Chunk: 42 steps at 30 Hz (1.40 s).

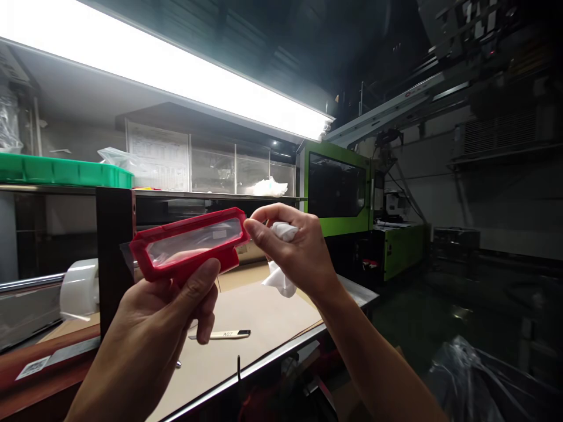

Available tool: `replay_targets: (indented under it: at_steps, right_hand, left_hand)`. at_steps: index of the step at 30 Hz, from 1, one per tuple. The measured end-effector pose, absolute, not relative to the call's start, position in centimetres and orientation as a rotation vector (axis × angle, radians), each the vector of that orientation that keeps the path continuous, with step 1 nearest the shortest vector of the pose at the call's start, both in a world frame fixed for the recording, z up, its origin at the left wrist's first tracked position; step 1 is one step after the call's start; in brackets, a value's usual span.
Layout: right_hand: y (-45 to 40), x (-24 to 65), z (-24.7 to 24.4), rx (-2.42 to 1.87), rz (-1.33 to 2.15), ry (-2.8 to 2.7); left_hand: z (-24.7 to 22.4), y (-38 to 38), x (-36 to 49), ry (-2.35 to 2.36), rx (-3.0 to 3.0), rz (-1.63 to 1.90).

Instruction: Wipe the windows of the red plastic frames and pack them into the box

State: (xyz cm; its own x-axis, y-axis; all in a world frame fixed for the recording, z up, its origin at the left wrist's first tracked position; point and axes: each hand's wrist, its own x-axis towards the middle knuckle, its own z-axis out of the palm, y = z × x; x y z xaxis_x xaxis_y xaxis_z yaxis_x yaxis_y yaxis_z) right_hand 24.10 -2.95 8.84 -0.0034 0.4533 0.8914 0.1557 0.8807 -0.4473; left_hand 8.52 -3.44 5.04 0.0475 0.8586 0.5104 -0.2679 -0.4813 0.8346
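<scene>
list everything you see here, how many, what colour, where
red windowed frame: 1, red, in left hand
crumpled wipe or tissue: 1, white, in right hand
marked tool: 1, beige and black, on worktop
worktop: 1, tan with metal edge, below hands
tray: 1, green, upper left
printed sheet: 1, white, behind shelf
crumpled plastic: white, on shelf
roll: 1, whitish, left
lamp: 1, white, overhead
machine: 1, green and black, beyond worktop
plastic bag: 1, clear, lower right
hands: 2, bare, centre
</scene>
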Motion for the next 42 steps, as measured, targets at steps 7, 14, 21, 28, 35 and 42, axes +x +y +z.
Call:
replay_targets:
  at_steps: [7,14,21,28,35,42]
  right_hand:
    - [-2.9,22.9,7.4,-0.463,-0.461,-1.589]
    - [-1.8,22.4,6.4,-0.379,-0.845,-1.66]
    - [-1.2,22.1,6.2,-0.418,-0.864,-1.707]
    - [-1.8,21.9,6.8,-0.548,-0.814,-1.823]
    - [-2.2,21.6,7.1,-0.479,-0.518,-1.868]
    - [-1.6,22.3,10.5,-0.324,0.342,-1.493]
  left_hand:
    - [5.2,-3.1,9.1,0.66,1.444,1.67]
    - [4.9,-2.6,9.2,0.532,1.384,1.576]
    - [4.8,-2.2,8.7,0.448,1.281,1.565]
    - [5.6,-2.8,8.3,0.448,1.227,1.545]
    - [6.2,-2.3,7.8,0.451,1.211,1.604]
    - [9.2,-3.0,6.3,0.404,1.209,1.618]
